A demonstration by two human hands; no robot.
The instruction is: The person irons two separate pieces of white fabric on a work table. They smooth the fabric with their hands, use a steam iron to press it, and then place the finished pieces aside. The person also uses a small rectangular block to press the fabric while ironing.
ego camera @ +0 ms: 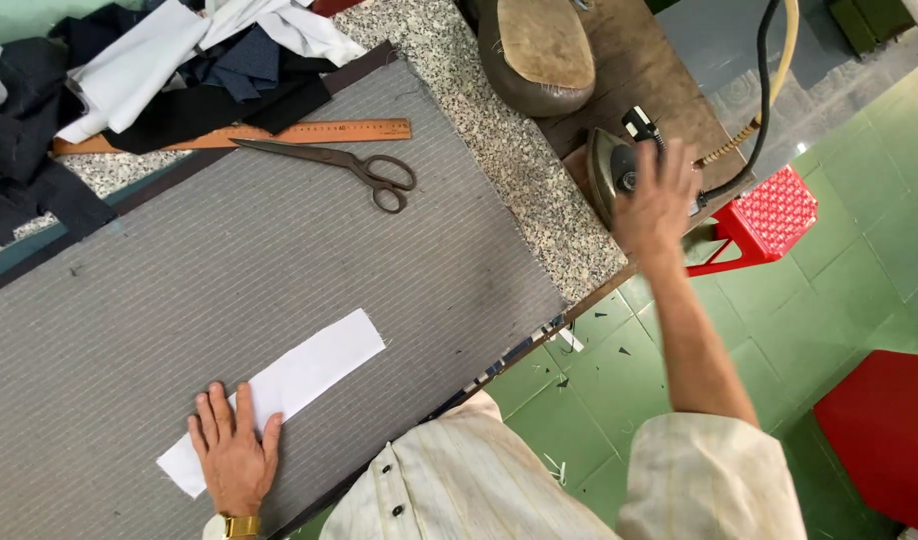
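Left hand [234, 450] flat, fingers spread, pressing white fabric strip [279, 392] onto grey striped cloth [229, 270]. Right hand [657, 200] open, fingers apart, at iron [611, 170] on wooden stand; scissors [339, 165] well apart

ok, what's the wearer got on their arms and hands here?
Both hands are bare, no gloves. The left hand has a gold-coloured metal wristwatch at the wrist. The right hand shows no ring or watch; that forearm is bare up to a short, loose cream sleeve with faint stripes, part of a buttoned shirt.
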